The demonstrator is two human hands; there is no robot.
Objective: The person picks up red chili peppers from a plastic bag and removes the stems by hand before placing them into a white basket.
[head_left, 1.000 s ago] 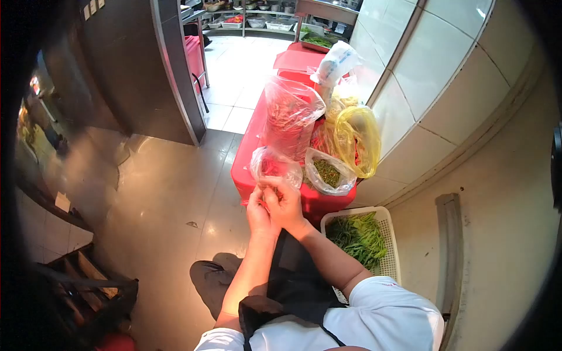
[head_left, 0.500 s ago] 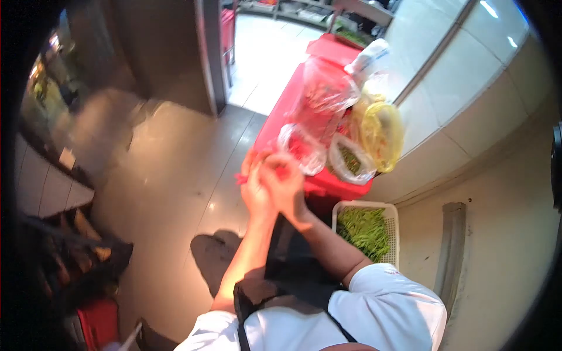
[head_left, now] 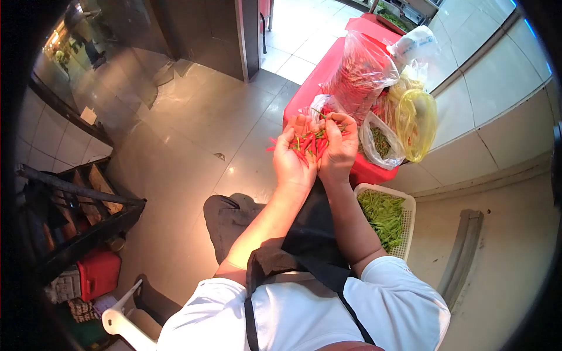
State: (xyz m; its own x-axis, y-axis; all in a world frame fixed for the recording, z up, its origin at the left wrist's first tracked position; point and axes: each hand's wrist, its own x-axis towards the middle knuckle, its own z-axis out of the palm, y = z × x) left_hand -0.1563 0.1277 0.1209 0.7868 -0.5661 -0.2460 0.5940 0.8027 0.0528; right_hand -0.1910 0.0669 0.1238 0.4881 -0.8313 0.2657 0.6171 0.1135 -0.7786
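Observation:
My left hand [head_left: 290, 158] is cupped palm up around a handful of red chilies [head_left: 310, 144] with green stems. A few chili tips stick out past its left side. My right hand [head_left: 339, 153] rests against it, thumb and fingers pinched together at the chilies; what exactly lies in the pinch is partly hidden. Just beyond the hands, a small clear bag [head_left: 322, 105] sits on the red table [head_left: 304, 88], partly covered by my fingers. A large clear bag of red chilies [head_left: 360, 73] stands behind it.
An open bag with small green pieces [head_left: 381, 142] and a yellow plastic bag [head_left: 417, 127] are on the table's right side. Below stands a white basket [head_left: 410, 217] of green leafy vegetables [head_left: 379, 217]. A tiled wall [head_left: 497, 99] runs along the right.
My hands were pressed together; now they have parted into a cup, and the chilies show in the left palm. The view has shifted, so the table and bags sit farther right.

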